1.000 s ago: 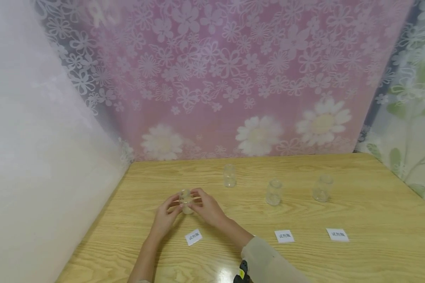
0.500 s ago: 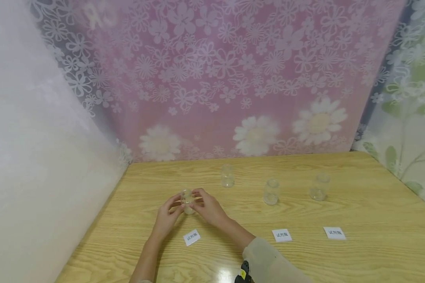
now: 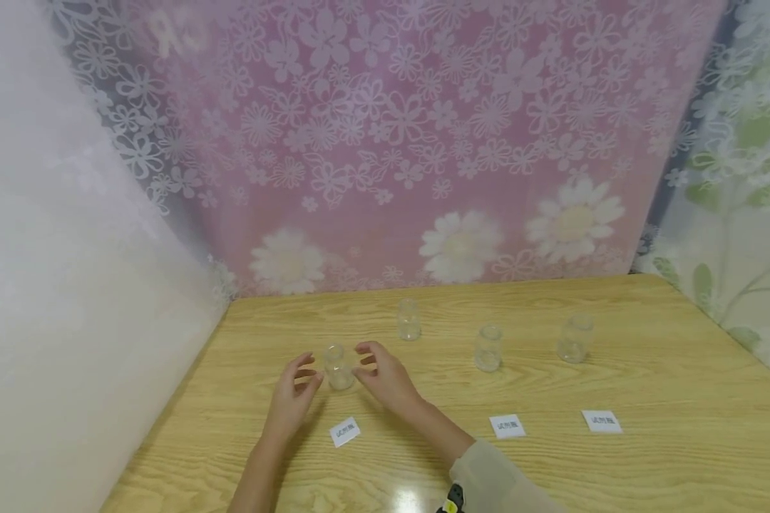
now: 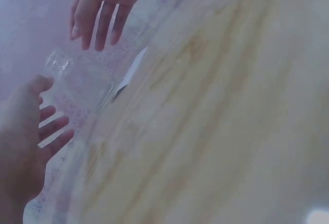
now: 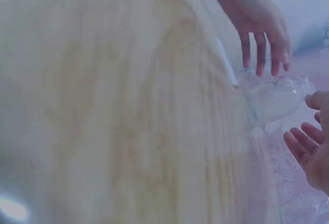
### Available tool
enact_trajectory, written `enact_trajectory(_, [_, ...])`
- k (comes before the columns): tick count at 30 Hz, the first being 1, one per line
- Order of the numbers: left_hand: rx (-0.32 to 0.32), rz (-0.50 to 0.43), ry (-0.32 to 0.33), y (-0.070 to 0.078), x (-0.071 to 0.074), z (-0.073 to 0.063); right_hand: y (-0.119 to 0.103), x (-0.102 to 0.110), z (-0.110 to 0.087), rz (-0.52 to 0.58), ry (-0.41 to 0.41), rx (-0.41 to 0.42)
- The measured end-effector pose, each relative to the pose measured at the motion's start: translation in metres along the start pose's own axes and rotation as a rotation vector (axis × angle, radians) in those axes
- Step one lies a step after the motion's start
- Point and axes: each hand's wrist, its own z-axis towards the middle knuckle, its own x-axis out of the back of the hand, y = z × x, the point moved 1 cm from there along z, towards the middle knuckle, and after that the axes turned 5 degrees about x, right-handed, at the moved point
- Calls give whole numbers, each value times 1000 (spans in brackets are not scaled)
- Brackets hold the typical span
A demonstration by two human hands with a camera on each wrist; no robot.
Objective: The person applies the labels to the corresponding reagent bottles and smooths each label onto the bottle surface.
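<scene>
A small clear glass bottle (image 3: 339, 370) stands upright on the wooden table, between the two hands. To its left is the left hand (image 3: 291, 395), fingers relaxed and a little apart from the glass. On the other side the right hand (image 3: 385, 377) has its fingers loosely spread, thumb near the bottle's wall. In the left wrist view the bottle (image 4: 82, 80) shows with gaps around it, between the left hand (image 4: 31, 142) and the right hand (image 4: 105, 8). The right wrist view has the same bottle (image 5: 277, 100) beside the right hand's fingers (image 5: 303, 144). Neither hand holds anything.
Three more clear glass bottles stand farther back and right: one bottle (image 3: 408, 320), another bottle (image 3: 488, 349) and a third bottle (image 3: 575, 340). White paper labels lie nearer the front: a left label (image 3: 344, 432), a middle label (image 3: 507, 426) and a right label (image 3: 602, 421).
Both hands held the bottle earlier; now they have let go and moved apart, left hand leftward and right hand rightward. The bottle stays standing. The head view has shifted slightly.
</scene>
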Motion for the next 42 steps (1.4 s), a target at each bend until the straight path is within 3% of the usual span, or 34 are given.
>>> enact_trajectory(3, [-13, 45, 48, -1, 8, -10, -4, 1, -6, -33, -1, 32])
enact_trajectory(5, [-50, 98, 36, 1, 11, -17, -5, 1, -11, -66, -47, 49])
enact_trajectory(8, [-84, 173, -51, 6, 12, -27, -7, 1, -20, -109, -148, 49])
enact_trajectory(13, [-66, 265, -259, 10, 9, -42, -6, -4, -34, -184, -290, 75])
enact_trajectory(17, [-100, 342, -329, 10, 5, -48, -3, -8, -43, -263, -339, 148])
enact_trajectory(23, [-171, 399, -301, 9, 1, -46, 0, -12, -48, -359, -320, 258])
enact_trajectory(28, [-176, 399, -305, 6, 0, -41, 0, -12, -49, -389, -294, 303])
enact_trajectory(42, [-178, 332, -314, -1, 0, -20, 3, -19, -40, -406, -186, 219])
